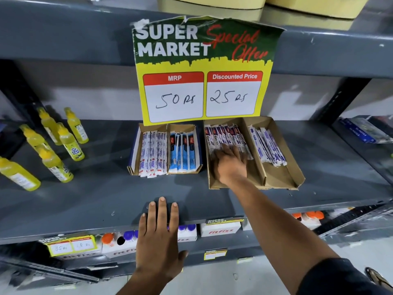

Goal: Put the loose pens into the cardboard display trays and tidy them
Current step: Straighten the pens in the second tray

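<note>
Two cardboard display trays stand on a grey shelf (106, 188). The left tray (133, 160) holds white-wrapped pens (152, 152) and blue-wrapped pens (182, 154) in its two compartments. The right tray (282, 177) holds red-and-white wrapped pens (225, 133) on its left side and purple-and-white ones (268, 145) on its right side. My right hand (230, 162) lies palm down on the lower ends of the red-and-white pens, fingers spread. My left hand (159, 235) rests flat on the shelf's front edge and holds nothing.
A yellow and green price sign (202, 71) hangs over the trays' back ends. Several yellow bottles (55, 145) stand and lie at the left. Boxes with orange and purple caps (119, 241) fill the shelf below. Blue packs (361, 133) sit far right.
</note>
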Tool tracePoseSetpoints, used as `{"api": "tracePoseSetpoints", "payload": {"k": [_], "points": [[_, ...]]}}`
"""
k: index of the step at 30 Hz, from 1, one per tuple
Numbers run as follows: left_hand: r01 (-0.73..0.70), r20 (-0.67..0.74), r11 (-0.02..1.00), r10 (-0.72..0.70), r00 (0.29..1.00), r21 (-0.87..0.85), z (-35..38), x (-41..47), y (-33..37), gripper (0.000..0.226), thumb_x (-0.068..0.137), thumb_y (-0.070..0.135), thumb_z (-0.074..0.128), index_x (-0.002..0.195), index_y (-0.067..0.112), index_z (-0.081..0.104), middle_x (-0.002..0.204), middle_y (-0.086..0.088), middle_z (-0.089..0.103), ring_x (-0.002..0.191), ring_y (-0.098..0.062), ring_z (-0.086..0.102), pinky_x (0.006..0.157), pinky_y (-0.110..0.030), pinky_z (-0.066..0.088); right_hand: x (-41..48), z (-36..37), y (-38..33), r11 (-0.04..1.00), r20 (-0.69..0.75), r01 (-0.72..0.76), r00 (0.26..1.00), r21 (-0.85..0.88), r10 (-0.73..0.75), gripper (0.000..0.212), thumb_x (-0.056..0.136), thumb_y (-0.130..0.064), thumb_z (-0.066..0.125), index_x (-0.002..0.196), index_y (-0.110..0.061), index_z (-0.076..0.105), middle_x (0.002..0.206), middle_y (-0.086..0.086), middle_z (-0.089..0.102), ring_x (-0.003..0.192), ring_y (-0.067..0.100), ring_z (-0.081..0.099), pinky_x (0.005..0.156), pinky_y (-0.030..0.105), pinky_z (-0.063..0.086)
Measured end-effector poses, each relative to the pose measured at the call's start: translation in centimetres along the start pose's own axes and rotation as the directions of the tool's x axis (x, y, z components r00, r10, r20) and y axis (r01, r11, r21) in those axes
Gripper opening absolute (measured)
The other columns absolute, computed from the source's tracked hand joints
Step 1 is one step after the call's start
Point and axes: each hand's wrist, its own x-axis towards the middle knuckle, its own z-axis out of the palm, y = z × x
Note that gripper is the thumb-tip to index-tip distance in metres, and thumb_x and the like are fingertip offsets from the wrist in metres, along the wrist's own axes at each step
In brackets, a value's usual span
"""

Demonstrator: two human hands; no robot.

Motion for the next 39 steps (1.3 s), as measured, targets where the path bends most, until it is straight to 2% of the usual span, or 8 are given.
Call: {"api": "tracePoseSetpoints", "payload": {"k": [6,10,14,20,23,27,34,39], "points": [[-0.003,0.027,1.000,0.003,1.000,0.006,-0.2,-0.1,0.1,0.129,0.022,0.063,0.084,0.133,0.007,0.051,0.138,-0.026,0.049,0.124,-0.049,0.046,0.093,-0.058,0.043,-0.1,0.0,0.4,0.999,0.095,0.028,0.995,-0.039,-0.024,0.044,0.095,-0.047,0.033,0.134,-0.033,0.047,0.154,0.000,0.026,0.143,0.031,0.010,0.114,0.059,0.008],[-0.008,0.032,1.000,0.007,0.999,0.012,-0.3,-0.1,0.2,0.129,0.020,0.063,0.085,0.132,0.006,0.052,0.136,-0.026,0.050,0.122,-0.049,0.047,0.092,-0.057,0.043,-0.2,-0.3,0.4,1.000,0.066,0.000,0.998,-0.028,0.002,0.046,0.092,-0.051,0.038,0.131,-0.029,0.049,0.154,0.004,0.027,0.143,0.031,0.011,0.114,0.059,0.010],[-0.009,0.030,1.000,0.008,1.000,0.017,-0.3,0.0,0.3,0.129,0.020,0.063,0.085,0.132,0.007,0.053,0.136,-0.026,0.050,0.122,-0.049,0.047,0.092,-0.057,0.042,-0.2,-0.1,0.2,0.999,0.048,-0.026,0.998,-0.027,0.027,0.051,0.091,-0.051,0.039,0.134,-0.023,0.045,0.151,0.008,0.029,0.141,0.034,0.014,0.113,0.059,0.012],[-0.001,0.024,1.000,0.001,1.000,0.016,-0.2,-0.1,0.2,0.129,0.024,0.063,0.085,0.135,0.007,0.048,0.140,-0.026,0.047,0.125,-0.049,0.044,0.095,-0.058,0.041,-0.6,0.0,0.1,0.999,0.059,0.047,0.997,-0.022,-0.046,0.039,0.094,-0.040,0.043,0.132,-0.038,0.051,0.158,0.009,0.018,0.145,0.034,0.006,0.115,0.058,0.008],[0.001,0.021,1.000,-0.002,1.000,0.016,-0.3,-0.1,0.3,0.130,0.022,0.062,0.085,0.134,0.007,0.050,0.138,-0.026,0.048,0.124,-0.049,0.045,0.094,-0.058,0.041,-0.7,0.1,0.2,0.999,0.043,0.043,0.998,-0.005,-0.043,0.043,0.092,-0.040,0.045,0.135,-0.035,0.048,0.155,0.011,0.022,0.144,0.033,0.008,0.114,0.059,0.009],[0.009,0.020,1.000,-0.010,1.000,0.021,-0.3,-0.1,0.4,0.130,0.021,0.064,0.085,0.133,0.007,0.051,0.137,-0.025,0.050,0.124,-0.049,0.046,0.095,-0.057,0.040,-0.1,0.0,0.1,0.996,-0.008,-0.089,0.996,0.026,0.090,0.046,0.088,-0.041,0.048,0.131,-0.023,0.051,0.151,0.009,0.031,0.143,0.034,0.014,0.113,0.062,0.011],[0.009,0.023,1.000,-0.009,1.000,0.011,-0.1,0.0,0.4,0.130,0.021,0.060,0.086,0.134,0.008,0.049,0.139,-0.024,0.048,0.125,-0.049,0.044,0.096,-0.058,0.040,0.6,-0.7,-0.5,0.941,0.055,-0.276,0.961,0.194,0.270,0.035,0.089,-0.047,0.045,0.109,-0.028,0.068,0.150,0.008,0.033,0.143,0.034,0.013,0.113,0.064,0.009],[0.006,0.023,1.000,-0.006,1.000,0.014,0.0,0.0,0.3,0.131,0.021,0.061,0.085,0.135,0.008,0.048,0.139,-0.024,0.048,0.126,-0.049,0.044,0.096,-0.057,0.038,0.5,-1.1,-0.7,0.905,0.023,-0.308,0.949,0.293,0.315,0.020,0.082,-0.041,0.059,0.095,-0.033,0.071,0.145,0.005,0.039,0.142,0.032,0.018,0.112,0.062,0.016]]}}
